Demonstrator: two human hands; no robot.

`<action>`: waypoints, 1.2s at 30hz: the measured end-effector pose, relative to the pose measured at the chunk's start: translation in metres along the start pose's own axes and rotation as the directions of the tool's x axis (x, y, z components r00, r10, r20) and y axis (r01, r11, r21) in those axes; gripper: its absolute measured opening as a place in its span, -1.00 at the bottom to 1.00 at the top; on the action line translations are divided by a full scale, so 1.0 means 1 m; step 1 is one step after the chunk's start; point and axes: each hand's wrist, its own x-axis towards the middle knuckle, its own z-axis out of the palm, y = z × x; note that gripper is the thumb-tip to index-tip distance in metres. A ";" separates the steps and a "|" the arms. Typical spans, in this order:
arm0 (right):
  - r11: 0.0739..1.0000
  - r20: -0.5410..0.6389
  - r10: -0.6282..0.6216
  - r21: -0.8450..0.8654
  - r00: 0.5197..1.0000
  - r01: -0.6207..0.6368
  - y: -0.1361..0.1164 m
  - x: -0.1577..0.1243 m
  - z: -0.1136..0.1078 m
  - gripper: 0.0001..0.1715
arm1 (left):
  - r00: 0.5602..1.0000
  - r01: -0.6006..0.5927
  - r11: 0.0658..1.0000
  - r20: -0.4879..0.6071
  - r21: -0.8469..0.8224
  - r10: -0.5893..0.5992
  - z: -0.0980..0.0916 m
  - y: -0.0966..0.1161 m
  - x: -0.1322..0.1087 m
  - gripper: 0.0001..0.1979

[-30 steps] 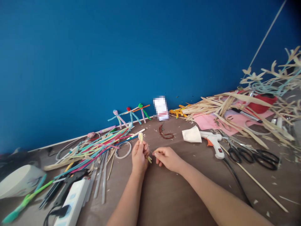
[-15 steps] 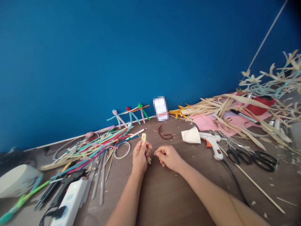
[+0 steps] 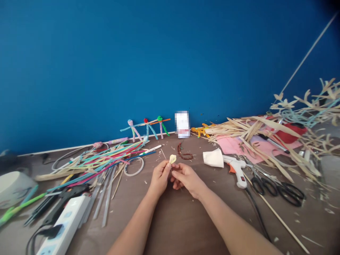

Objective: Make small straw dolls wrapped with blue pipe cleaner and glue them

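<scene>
My left hand (image 3: 159, 177) pinches a small pale yellow looped strip (image 3: 172, 158) between thumb and fingers. Its rounded loop sticks up above the fingertips; the lower part is hidden by my hands. My right hand (image 3: 188, 179) is closed, with curled fingers touching or almost touching the left fingertips just below the loop. What those fingers grip is hidden. Beyond the hands lies a string of brown beads (image 3: 183, 154) on the dark table (image 3: 180, 219).
Coloured pipe cleaners (image 3: 106, 163), clear glue sticks (image 3: 102, 202) and a power strip (image 3: 65, 226) lie left. A white glue gun (image 3: 237, 168), black-handled scissors (image 3: 289, 193) and dried husk strips (image 3: 239, 125) lie right. Pipe-cleaner figures (image 3: 147, 129) lean on the blue wall (image 3: 170, 63).
My right hand has moved in against the left one, closing the gap between them. The looped strip has shifted right and turned, its loop now rounder to view. The camera view has shifted slightly.
</scene>
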 end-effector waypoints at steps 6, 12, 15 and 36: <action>0.994 -0.144 -0.090 -0.075 0.985 0.080 -0.001 0.004 -0.009 -0.85 | 0.990 -0.137 0.990 -0.026 0.037 0.138 0.004 -0.001 0.000 -0.75; 0.914 -0.324 -0.385 -0.262 0.864 0.309 -0.010 0.004 -0.020 -0.91 | 0.991 -0.131 0.990 0.031 0.058 0.130 0.005 0.001 0.000 -0.76; 0.822 -0.199 -0.499 -0.415 0.844 0.388 -0.013 0.001 -0.018 -0.85 | 0.988 -0.112 0.992 0.115 0.052 0.105 0.004 0.005 -0.002 -0.75; 0.758 -0.132 -0.486 -0.555 0.864 0.341 -0.008 0.000 -0.015 -0.83 | 0.999 0.036 0.960 0.027 -0.277 -0.030 0.005 0.003 0.002 -0.79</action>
